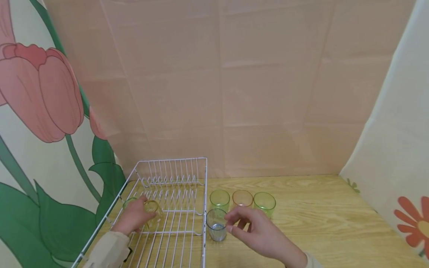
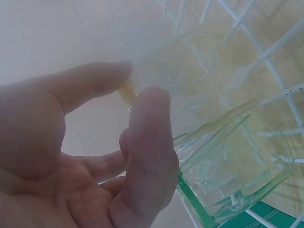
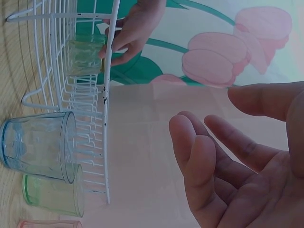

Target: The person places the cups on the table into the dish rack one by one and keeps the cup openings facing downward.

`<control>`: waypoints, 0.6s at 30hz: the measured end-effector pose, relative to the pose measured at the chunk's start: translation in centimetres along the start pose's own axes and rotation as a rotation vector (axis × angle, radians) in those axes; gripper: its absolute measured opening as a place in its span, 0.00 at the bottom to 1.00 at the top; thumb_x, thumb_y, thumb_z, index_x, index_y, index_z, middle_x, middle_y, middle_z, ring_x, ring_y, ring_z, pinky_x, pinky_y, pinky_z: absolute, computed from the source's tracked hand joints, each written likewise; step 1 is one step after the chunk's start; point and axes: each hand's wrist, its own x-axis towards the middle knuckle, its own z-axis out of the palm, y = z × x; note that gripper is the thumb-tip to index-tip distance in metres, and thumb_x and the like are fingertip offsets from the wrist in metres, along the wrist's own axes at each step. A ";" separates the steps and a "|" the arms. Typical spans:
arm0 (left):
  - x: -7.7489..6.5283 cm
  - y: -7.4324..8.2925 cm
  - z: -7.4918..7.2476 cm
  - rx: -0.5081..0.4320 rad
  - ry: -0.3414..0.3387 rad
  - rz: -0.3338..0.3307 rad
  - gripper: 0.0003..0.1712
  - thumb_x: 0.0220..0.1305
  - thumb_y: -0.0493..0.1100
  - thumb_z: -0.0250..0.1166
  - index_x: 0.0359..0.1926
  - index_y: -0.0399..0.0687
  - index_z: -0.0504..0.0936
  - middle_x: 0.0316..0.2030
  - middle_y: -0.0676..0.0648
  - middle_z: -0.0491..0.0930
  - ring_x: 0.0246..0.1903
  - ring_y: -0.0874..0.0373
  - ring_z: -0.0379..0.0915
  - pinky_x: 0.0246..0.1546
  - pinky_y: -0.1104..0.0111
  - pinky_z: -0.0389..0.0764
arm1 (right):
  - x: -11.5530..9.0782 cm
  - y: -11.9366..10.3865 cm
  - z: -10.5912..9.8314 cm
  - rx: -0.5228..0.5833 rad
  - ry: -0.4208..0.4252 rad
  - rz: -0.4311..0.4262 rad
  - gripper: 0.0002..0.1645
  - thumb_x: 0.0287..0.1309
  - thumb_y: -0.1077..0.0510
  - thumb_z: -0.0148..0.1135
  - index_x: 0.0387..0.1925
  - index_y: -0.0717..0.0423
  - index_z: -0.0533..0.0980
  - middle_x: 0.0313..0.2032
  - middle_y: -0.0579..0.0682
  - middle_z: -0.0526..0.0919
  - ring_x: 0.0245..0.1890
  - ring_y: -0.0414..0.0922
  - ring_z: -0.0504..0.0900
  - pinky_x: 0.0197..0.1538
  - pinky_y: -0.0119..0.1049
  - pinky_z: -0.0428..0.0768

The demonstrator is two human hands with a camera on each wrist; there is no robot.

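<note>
The left hand (image 1: pixel 135 215) is pinching the yellow glass (image 1: pixel 155 222) by its upper end within the rack (image 1: pixel 205 197), just beside a pale-green glass (image 2: pixel 237 176). The right hand (image 1: pixel 255 233), thumb and fingers spread, is hovering right of the blue glass (image 1: pixel 217 227). Farther away, an orange glass (image 1: pixel 242 199) is standing between two others.

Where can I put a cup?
The table is bare from the right hand to the right wall. The rack is bare at its near right. It's crowded by the left hand, with two glasses, and beside the rack, with four more glasses.
</note>
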 end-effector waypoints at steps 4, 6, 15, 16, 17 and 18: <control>0.0 -0.1 -0.1 -0.009 -0.006 0.002 0.40 0.54 0.45 0.68 0.62 0.31 0.61 0.52 0.25 0.70 0.12 0.54 0.70 0.11 0.67 0.73 | 0.0 0.1 0.0 -0.003 -0.002 -0.006 0.07 0.59 0.53 0.62 0.40 0.38 0.77 0.34 0.36 0.81 0.28 0.35 0.79 0.26 0.31 0.77; 0.1 -0.2 -0.3 -0.009 -0.009 -0.003 0.42 0.53 0.46 0.69 0.63 0.31 0.60 0.51 0.25 0.70 0.12 0.54 0.71 0.12 0.67 0.74 | 0.0 0.1 0.1 -0.003 -0.003 -0.007 0.07 0.59 0.53 0.62 0.40 0.38 0.77 0.34 0.36 0.81 0.28 0.35 0.79 0.26 0.31 0.77; 0.3 -0.2 -0.8 -0.004 -0.019 0.006 0.36 0.50 0.43 0.71 0.57 0.33 0.66 0.48 0.31 0.73 0.14 0.52 0.72 0.15 0.65 0.74 | -0.1 0.2 0.1 -0.012 0.006 -0.024 0.07 0.59 0.53 0.63 0.39 0.38 0.77 0.33 0.36 0.80 0.28 0.35 0.79 0.26 0.30 0.76; 0.3 -0.2 -0.8 0.000 -0.015 0.014 0.35 0.51 0.42 0.71 0.57 0.33 0.66 0.48 0.30 0.73 0.13 0.53 0.72 0.15 0.65 0.74 | -0.1 0.2 0.1 -0.011 0.006 -0.026 0.07 0.59 0.53 0.63 0.39 0.38 0.77 0.33 0.36 0.81 0.28 0.35 0.79 0.26 0.30 0.76; 0.3 -0.2 -0.7 0.002 -0.009 0.019 0.35 0.51 0.42 0.71 0.57 0.33 0.66 0.48 0.30 0.73 0.13 0.53 0.72 0.15 0.66 0.74 | -0.1 0.2 0.1 -0.011 0.004 -0.025 0.07 0.59 0.53 0.63 0.39 0.38 0.77 0.33 0.36 0.81 0.28 0.35 0.79 0.25 0.30 0.76; 0.3 -0.2 -0.7 0.001 -0.004 0.025 0.35 0.51 0.42 0.70 0.57 0.32 0.66 0.48 0.29 0.73 0.13 0.54 0.72 0.14 0.66 0.74 | -0.1 0.2 0.1 -0.009 0.002 -0.023 0.06 0.59 0.53 0.62 0.39 0.38 0.77 0.33 0.37 0.81 0.28 0.35 0.79 0.25 0.30 0.76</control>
